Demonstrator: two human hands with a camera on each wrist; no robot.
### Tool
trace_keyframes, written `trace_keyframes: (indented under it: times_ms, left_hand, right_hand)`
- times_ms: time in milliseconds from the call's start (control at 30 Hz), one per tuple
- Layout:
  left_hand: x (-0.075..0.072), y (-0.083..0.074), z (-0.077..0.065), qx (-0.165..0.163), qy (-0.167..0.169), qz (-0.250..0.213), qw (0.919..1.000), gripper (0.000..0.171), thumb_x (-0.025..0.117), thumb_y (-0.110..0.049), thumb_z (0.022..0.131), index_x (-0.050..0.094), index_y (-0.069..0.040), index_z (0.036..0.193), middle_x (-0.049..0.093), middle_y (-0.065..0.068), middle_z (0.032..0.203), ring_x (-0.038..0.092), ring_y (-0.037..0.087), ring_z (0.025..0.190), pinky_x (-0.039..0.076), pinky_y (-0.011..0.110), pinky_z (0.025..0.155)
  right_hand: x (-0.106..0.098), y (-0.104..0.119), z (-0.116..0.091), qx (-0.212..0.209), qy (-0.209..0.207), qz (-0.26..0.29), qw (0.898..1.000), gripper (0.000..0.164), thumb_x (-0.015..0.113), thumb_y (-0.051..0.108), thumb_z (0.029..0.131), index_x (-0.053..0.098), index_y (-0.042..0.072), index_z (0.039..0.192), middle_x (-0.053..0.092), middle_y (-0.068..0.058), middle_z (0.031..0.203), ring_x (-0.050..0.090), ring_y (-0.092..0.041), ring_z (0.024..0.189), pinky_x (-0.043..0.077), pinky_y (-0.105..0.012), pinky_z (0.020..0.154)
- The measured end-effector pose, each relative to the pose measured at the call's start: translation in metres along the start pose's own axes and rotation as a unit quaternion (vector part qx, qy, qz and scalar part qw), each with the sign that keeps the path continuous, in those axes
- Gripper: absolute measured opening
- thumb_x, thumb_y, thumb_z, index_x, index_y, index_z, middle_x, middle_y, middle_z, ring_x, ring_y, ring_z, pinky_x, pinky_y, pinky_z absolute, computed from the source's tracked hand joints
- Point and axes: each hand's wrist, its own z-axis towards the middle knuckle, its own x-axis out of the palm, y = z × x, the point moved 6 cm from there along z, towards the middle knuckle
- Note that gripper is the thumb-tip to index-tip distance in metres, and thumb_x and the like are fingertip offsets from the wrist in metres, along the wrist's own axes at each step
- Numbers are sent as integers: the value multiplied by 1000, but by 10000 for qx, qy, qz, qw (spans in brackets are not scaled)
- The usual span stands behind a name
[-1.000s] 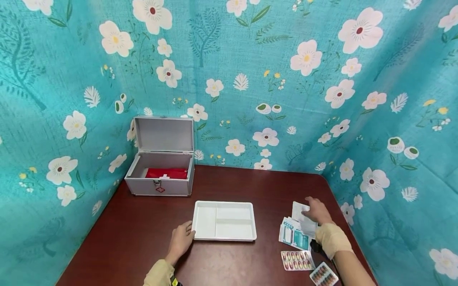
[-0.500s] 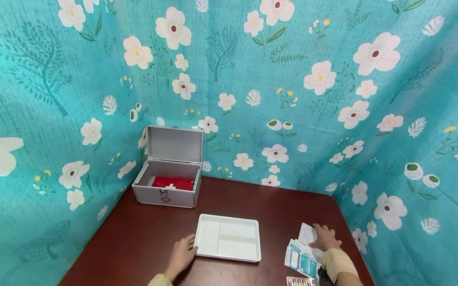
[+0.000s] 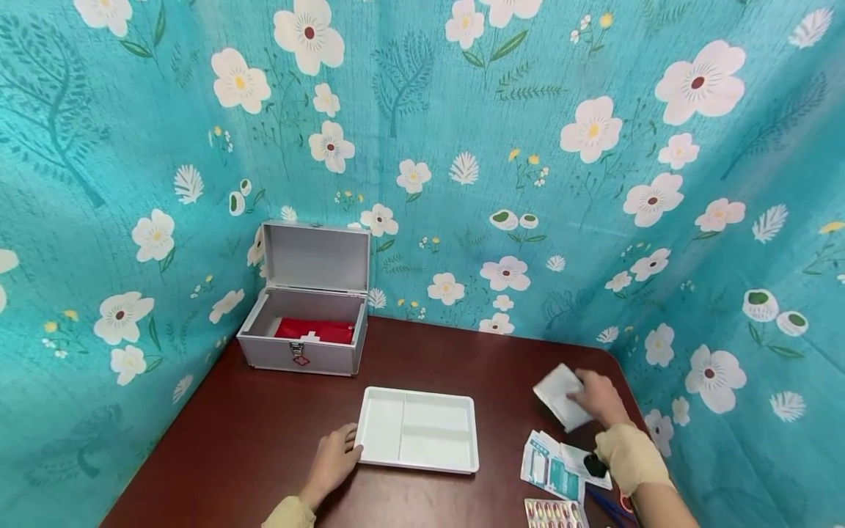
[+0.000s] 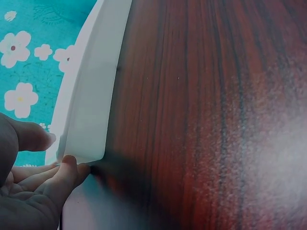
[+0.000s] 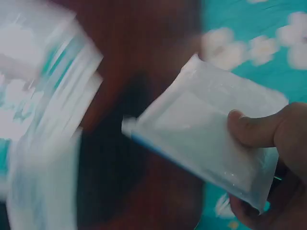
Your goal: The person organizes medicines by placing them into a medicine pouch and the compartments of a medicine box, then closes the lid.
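In the head view my right hand [image 3: 599, 398] holds a flat white packet [image 3: 561, 394] over the table's right side. The right wrist view shows the thumb pressed on the upper face of this shiny square sachet [image 5: 206, 124], with fingers underneath; what is inside is hidden. My left hand [image 3: 332, 460] is at the left edge of a white three-compartment tray [image 3: 439, 469], which has nothing in it. Up close in the left wrist view, thumb and fingers [image 4: 62, 179] lie on either side of the tray's rim [image 4: 88, 91] at its corner.
Teal-and-white packets [image 3: 551, 469] lie right of the tray, with a capsule blister pack [image 3: 556, 513] nearer. Blue-handled scissors or a similar tool [image 3: 607, 504] lies beside them. An open silver case [image 3: 300, 356] with a red pouch [image 3: 317, 330] stands back left. Floral cloth [image 3: 422, 242] surrounds the table.
My right hand has taken the white packet from the pile of packets and moved it up and away from them. The left hand stays at the tray, and the head view has shifted slightly.
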Motion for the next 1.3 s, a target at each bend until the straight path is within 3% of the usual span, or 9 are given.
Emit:
trace_keyframes:
  times_ms: [133, 367, 500, 767, 933, 1033, 1133, 1300]
  left_hand:
    - [-7, -2, 3, -39, -51, 28, 10000, 41, 68, 4, 85, 59, 15, 124, 67, 32, 118, 72, 39, 102, 62, 38, 82]
    - [-10, 3, 2, -145, -105, 164, 9997, 44, 67, 4, 84, 58, 15, 125, 67, 31, 119, 72, 38, 103, 62, 39, 83]
    - [-10, 2, 4, -31, -122, 107, 9999, 43, 66, 5, 84, 58, 14, 125, 68, 30, 118, 71, 38, 103, 62, 40, 84]
    - [-10, 8, -2, -148, -70, 251, 9996, 43, 68, 6, 82, 59, 14, 123, 68, 30, 116, 72, 38, 100, 62, 39, 83]
    - [-6, 4, 0, 15, -1, 194, 9998, 42, 68, 5, 83, 60, 12, 123, 70, 29, 113, 73, 37, 99, 62, 41, 84]
    - [-5, 2, 2, 103, 10, 132, 9999, 41, 68, 6, 82, 60, 12, 122, 70, 29, 111, 73, 37, 98, 62, 41, 83]
    - [-5, 2, 3, 75, 45, 133, 9999, 41, 68, 7, 82, 60, 12, 122, 71, 29, 110, 73, 37, 98, 62, 41, 83]
    - [-4, -1, 6, 190, 56, 170, 9997, 41, 68, 7, 82, 61, 12, 121, 71, 29, 111, 73, 37, 99, 61, 42, 85]
  right_hand:
    - [-22, 41, 15, -529, -431, 750, 9948, 42, 74, 7, 86, 60, -12, 120, 66, -30, 109, 61, -29, 80, 54, -40, 67]
    - [-25, 99, 27, -403, 11, 1727, 9842, 56, 73, 20, 91, 53, -7, 136, 62, -28, 127, 63, -26, 90, 56, -28, 71]
    - [-22, 129, 32, -510, -6, 1928, 9799, 50, 74, 20, 90, 59, -5, 130, 66, -25, 121, 62, -24, 83, 54, -25, 66]
    - [8, 187, 35, -832, 394, 2312, 9685, 39, 75, 9, 88, 62, 0, 123, 69, -21, 115, 65, -17, 76, 60, -28, 65]
    - [16, 208, 33, -824, 405, 2711, 9582, 15, 74, 5, 86, 61, 3, 94, 70, -13, 92, 62, -17, 70, 55, -27, 62]
    - [23, 220, 32, -957, 480, 3022, 9472, 18, 72, 2, 86, 55, 5, 81, 58, -5, 75, 54, -17, 69, 47, -27, 63]
    - [37, 231, 29, -965, 646, 3383, 9338, 19, 71, -1, 86, 53, 4, 81, 47, -3, 74, 48, -18, 76, 43, -28, 68]
    - [59, 242, 26, -526, 598, 3929, 9161, 17, 69, -2, 86, 63, 6, 100, 65, -8, 92, 57, -18, 83, 51, -28, 73]
